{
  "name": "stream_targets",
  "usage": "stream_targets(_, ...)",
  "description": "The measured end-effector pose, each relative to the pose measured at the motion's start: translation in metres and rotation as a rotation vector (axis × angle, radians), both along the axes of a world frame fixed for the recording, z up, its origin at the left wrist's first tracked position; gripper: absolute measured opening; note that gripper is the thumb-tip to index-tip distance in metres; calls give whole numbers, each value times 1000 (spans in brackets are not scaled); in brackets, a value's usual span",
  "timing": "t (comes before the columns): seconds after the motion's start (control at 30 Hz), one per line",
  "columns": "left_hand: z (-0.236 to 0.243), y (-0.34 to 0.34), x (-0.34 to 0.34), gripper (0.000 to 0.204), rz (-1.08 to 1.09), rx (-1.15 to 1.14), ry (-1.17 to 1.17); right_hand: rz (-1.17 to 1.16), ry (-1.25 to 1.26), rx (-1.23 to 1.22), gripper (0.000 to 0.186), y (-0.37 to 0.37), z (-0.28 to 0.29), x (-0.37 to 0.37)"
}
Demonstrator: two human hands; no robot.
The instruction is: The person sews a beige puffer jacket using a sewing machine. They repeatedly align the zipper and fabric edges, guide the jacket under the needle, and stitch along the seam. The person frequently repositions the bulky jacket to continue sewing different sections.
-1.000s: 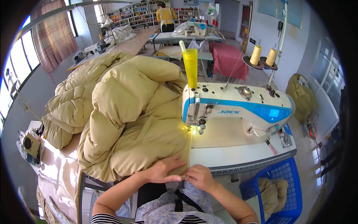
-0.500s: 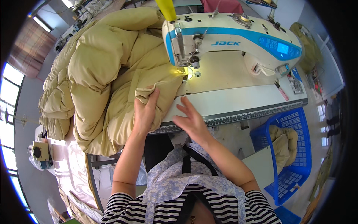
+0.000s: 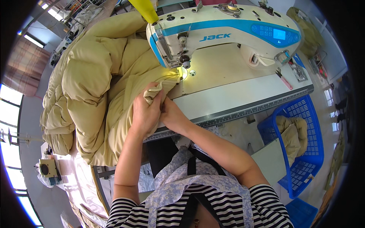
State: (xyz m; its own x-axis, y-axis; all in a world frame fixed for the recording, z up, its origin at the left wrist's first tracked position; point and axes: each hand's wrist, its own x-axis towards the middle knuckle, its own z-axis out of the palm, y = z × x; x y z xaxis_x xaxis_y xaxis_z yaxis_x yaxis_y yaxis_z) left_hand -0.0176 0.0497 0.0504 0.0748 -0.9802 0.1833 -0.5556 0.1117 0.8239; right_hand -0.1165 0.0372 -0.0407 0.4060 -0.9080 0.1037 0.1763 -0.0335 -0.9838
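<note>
A puffy khaki padded garment (image 3: 89,76) covers the left of the sewing table, and its edge runs under the needle area of a white and blue sewing machine (image 3: 216,34). My left hand (image 3: 145,116) is closed around a folded edge of this garment, just in front of the lit presser foot (image 3: 178,74). Right beside it, my right hand (image 3: 173,116) is closed at the same bunched cloth; its fingertips are partly hidden by the fold and the left hand.
Pink-handled snips (image 3: 284,79) lie on the table's right end, beside a small tray (image 3: 298,71). A ruler strip (image 3: 235,111) runs along the front edge. Below right stands a blue basket (image 3: 317,152) holding khaki pieces. A yellow object (image 3: 144,10) hangs by the machine head.
My right hand, open with fingers spread before, has moved left to the garment beside my left hand. The garment's folded edge has been turned and bunched upward. The whole view has shifted slightly.
</note>
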Motion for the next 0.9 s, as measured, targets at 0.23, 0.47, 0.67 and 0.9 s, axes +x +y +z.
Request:
stream_targets(0.23, -10, 0, 9, 44, -545, -291, -649, 165, 103, -128, 31, 39, 16, -19)
stream_targets(0.47, -35, 27, 6, 41, -550, -316, -627, -297, 561, -897, 30, 18, 8, -110)
stream_targets(0.67, -40, 18, -18, 50, -355, -469, -674, -223, 456, -988, 26, 4, 5, -103)
stream_targets(0.9, -48, -8, 13, 27, -193, -322, -238, -362, 436, -838, 27, -20, 4, -105)
